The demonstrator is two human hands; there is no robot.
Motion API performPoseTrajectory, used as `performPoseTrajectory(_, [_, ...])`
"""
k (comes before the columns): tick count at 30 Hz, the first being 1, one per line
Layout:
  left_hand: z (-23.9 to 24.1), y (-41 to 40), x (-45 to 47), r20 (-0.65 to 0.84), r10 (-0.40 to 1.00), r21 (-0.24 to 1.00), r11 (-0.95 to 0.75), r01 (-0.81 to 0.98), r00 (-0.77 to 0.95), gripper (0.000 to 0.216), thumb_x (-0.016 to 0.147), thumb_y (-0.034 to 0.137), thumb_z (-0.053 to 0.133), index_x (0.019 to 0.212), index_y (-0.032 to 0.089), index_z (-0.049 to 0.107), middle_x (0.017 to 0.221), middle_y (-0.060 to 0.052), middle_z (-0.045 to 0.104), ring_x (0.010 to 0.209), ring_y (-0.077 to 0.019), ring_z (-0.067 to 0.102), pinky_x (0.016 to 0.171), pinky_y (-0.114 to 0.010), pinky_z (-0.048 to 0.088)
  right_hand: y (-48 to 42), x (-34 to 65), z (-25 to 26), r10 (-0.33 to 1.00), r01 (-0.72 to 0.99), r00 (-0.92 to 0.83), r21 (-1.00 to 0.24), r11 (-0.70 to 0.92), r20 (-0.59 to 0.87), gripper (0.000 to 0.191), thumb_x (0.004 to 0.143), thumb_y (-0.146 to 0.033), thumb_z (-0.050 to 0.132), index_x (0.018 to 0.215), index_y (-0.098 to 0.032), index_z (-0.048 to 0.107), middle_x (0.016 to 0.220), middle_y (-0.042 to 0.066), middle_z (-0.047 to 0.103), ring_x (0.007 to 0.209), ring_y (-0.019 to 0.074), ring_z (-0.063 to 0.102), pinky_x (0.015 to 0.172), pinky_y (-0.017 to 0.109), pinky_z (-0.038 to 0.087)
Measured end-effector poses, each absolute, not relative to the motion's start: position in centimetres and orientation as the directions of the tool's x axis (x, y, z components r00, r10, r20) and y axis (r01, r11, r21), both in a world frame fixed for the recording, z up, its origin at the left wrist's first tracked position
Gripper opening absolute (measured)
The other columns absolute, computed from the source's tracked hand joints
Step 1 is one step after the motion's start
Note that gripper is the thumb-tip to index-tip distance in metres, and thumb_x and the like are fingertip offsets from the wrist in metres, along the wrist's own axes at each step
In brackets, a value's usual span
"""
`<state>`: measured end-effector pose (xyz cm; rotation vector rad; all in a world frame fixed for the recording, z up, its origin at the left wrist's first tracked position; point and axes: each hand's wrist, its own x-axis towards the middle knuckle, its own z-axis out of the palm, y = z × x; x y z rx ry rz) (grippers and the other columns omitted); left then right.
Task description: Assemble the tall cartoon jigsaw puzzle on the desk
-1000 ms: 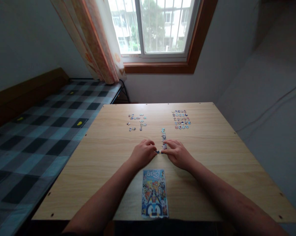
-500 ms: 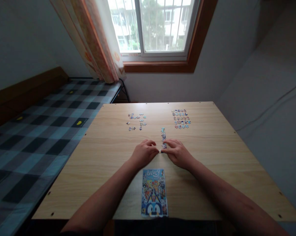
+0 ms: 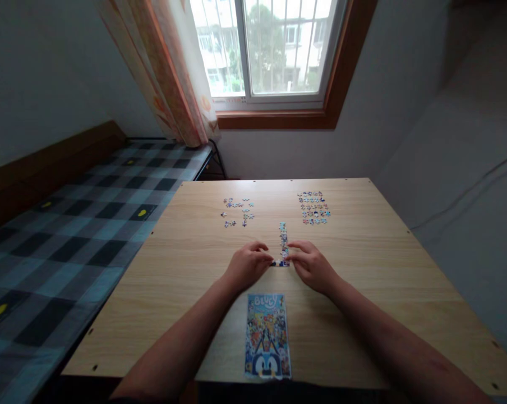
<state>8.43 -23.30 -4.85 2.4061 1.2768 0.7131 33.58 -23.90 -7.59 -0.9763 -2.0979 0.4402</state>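
An L-shaped strip of joined jigsaw puzzle pieces [image 3: 284,238] lies on the table, its short bottom row turned to the left. My left hand [image 3: 249,265] is at the left end of that row, fingertips pinched on a dark blue puzzle piece [image 3: 273,264]. On the other side, my right hand [image 3: 311,264] rests by the strip's lower right corner with its fingers apart, the tips close to or touching the edge. Below both hands lies a picture sheet [image 3: 267,336] with a blue cartoon dog and the word "Bluey".
Loose puzzle pieces [image 3: 236,205] are scattered at the back left of the wooden table [image 3: 186,235]. More pieces stand in neat rows [image 3: 314,207] at the back right. A bed with a checked cover [image 3: 110,213] runs along the left, near a curtain [image 3: 169,73] and a window [image 3: 282,50].
My right hand has drawn slightly right from the bottom row, so more of its pieces show. My left hand stays at the row's left end. The whole view has shifted a little.
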Motion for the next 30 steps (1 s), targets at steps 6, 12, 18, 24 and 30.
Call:
performPoseTrajectory(6, [-5.3, -20.8, 5.4, 0.362, 0.918, 0.557, -0.352, 0.752, 0.161, 0.019, 0.092, 0.029, 0.061, 0.089, 0.021, 0.078, 0.093, -0.006, 0.073, 0.084, -0.0175, 0.067, 0.080, -0.031, 0.054, -23.9, 33.7, -7.8, 0.786, 0.489, -0.350, -0.616, 0.618, 0.510, 0.027, 0.089, -0.009, 0.056, 0.099, -0.026, 0.075, 0.121, 0.009, 0.069, 0.117, 0.0257, 0.062, 0.101, 0.048, 0.051])
performPoseTrajectory(12, [-6.4, -16.5, -0.9, 0.340, 0.875, 0.650, 0.046, 0.759, -0.344, 0.028, 0.092, 0.033, 0.056, 0.099, 0.016, 0.076, 0.096, -0.010, 0.074, 0.085, -0.0222, 0.067, 0.084, -0.034, 0.053, -23.9, 33.7, -7.9, 0.782, 0.480, -0.346, -0.619, 0.622, 0.518, 0.027, 0.090, -0.010, 0.056, 0.100, -0.027, 0.075, 0.119, 0.008, 0.070, 0.115, 0.0258, 0.062, 0.100, 0.047, 0.052])
performPoseTrajectory(18, [-5.9, -12.7, -3.6, 0.330, 0.939, 0.360, -0.036, 0.932, -0.092, 0.033, 0.093, 0.025, 0.052, 0.114, 0.022, 0.077, 0.108, -0.010, 0.071, 0.103, -0.0259, 0.062, 0.094, -0.036, 0.049, -23.9, 33.7, -7.9, 0.778, 0.473, -0.334, -0.619, 0.627, 0.532, 0.027, 0.090, -0.011, 0.055, 0.100, -0.026, 0.075, 0.116, 0.009, 0.071, 0.113, 0.0256, 0.063, 0.099, 0.047, 0.053])
performPoseTrajectory(24, [-5.4, -10.2, -4.6, 0.235, 0.966, 0.193, -0.151, 0.970, 0.103, 0.032, 0.097, 0.037, 0.052, 0.116, 0.029, 0.077, 0.117, -0.007, 0.068, 0.098, -0.0241, 0.064, 0.078, -0.031, 0.049, -24.0, 33.6, -7.7, 0.742, 0.462, -0.366, -0.582, 0.669, 0.562, 0.027, 0.091, -0.010, 0.055, 0.102, -0.025, 0.074, 0.115, 0.009, 0.070, 0.114, 0.0250, 0.062, 0.100, 0.047, 0.053])
performPoseTrajectory(30, [-4.9, -9.6, -6.3, 0.190, 0.968, 0.144, -0.190, 0.971, 0.162, 0.029, 0.094, 0.038, 0.055, 0.108, 0.028, 0.079, 0.116, -0.005, 0.068, 0.091, -0.0214, 0.065, 0.075, -0.029, 0.048, -24.0, 33.6, -7.6, 0.738, 0.465, -0.369, -0.576, 0.673, 0.564, 0.028, 0.090, -0.009, 0.056, 0.102, -0.026, 0.075, 0.114, 0.009, 0.071, 0.113, 0.0251, 0.063, 0.099, 0.048, 0.053])
